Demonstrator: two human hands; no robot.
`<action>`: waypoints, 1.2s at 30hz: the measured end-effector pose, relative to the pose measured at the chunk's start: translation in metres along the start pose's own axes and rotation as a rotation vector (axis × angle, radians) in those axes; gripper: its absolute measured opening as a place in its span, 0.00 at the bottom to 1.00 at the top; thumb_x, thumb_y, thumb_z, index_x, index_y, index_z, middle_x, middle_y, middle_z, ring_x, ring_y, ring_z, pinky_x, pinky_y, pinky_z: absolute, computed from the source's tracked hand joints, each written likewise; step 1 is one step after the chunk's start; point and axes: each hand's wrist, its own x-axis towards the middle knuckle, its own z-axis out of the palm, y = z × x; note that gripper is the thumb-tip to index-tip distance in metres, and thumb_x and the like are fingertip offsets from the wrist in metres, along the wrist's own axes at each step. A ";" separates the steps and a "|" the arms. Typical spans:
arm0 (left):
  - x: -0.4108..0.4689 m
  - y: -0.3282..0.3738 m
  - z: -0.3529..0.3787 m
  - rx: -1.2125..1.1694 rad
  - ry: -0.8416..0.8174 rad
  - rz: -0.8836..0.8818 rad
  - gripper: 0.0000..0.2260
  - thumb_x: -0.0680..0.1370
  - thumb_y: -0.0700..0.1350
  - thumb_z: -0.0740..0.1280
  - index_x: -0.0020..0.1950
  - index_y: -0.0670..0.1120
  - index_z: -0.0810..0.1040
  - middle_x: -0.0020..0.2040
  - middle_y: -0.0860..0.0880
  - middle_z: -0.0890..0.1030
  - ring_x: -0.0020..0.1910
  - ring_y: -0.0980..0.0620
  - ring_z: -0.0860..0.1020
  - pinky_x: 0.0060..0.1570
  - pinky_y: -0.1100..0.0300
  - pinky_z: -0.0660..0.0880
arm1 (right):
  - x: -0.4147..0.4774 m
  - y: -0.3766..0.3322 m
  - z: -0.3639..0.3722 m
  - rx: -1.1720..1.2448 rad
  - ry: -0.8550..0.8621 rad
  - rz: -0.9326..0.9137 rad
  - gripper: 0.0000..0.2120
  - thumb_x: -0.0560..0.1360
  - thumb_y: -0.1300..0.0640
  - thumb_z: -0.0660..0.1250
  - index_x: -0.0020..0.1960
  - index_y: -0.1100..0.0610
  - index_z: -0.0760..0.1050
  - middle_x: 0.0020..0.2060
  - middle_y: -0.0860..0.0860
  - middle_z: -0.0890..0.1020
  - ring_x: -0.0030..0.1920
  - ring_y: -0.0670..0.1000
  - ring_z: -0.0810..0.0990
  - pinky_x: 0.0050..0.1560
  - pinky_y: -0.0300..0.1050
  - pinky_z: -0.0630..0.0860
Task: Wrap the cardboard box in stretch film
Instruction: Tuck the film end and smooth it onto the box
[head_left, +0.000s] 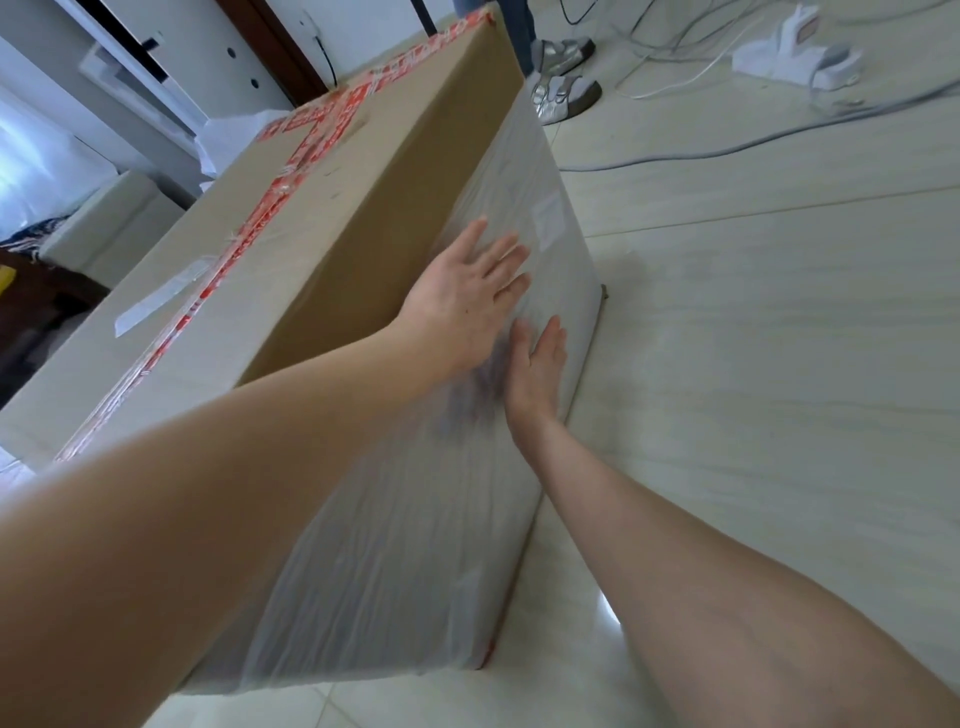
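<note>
Head view: cardboard box (322, 218) stands on the floor (753, 364), one side covered in stretch film (415, 519). Left hand (467, 291) and right hand (535, 364) press flat on it, fingers straight. Box appears stiff, bulky; hold at edges.

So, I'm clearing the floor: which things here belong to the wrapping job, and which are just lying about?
Job: cardboard box, stretch film on its side, left hand and right hand pressing it flat.
Lying about: grey cable, white power strip, a bystander's shoes.
</note>
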 end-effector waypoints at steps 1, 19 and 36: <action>0.000 0.002 0.002 0.014 -0.015 0.009 0.27 0.82 0.55 0.43 0.78 0.46 0.42 0.78 0.44 0.39 0.77 0.45 0.38 0.72 0.42 0.34 | 0.003 -0.003 0.002 -0.010 0.006 0.003 0.31 0.82 0.43 0.49 0.78 0.57 0.46 0.78 0.55 0.48 0.77 0.54 0.45 0.75 0.46 0.44; 0.005 0.002 0.016 0.115 -0.064 0.019 0.28 0.82 0.57 0.41 0.78 0.46 0.43 0.78 0.43 0.41 0.77 0.40 0.41 0.71 0.39 0.38 | 0.016 -0.003 0.033 -0.040 0.092 0.029 0.29 0.81 0.43 0.48 0.78 0.53 0.47 0.78 0.54 0.49 0.77 0.54 0.47 0.74 0.54 0.46; 0.023 0.044 0.027 0.051 -0.083 0.070 0.28 0.82 0.58 0.42 0.78 0.47 0.43 0.78 0.44 0.40 0.77 0.41 0.39 0.70 0.38 0.35 | 0.026 0.048 0.011 -0.055 0.032 0.112 0.30 0.82 0.43 0.48 0.78 0.58 0.48 0.77 0.56 0.49 0.77 0.54 0.46 0.74 0.47 0.43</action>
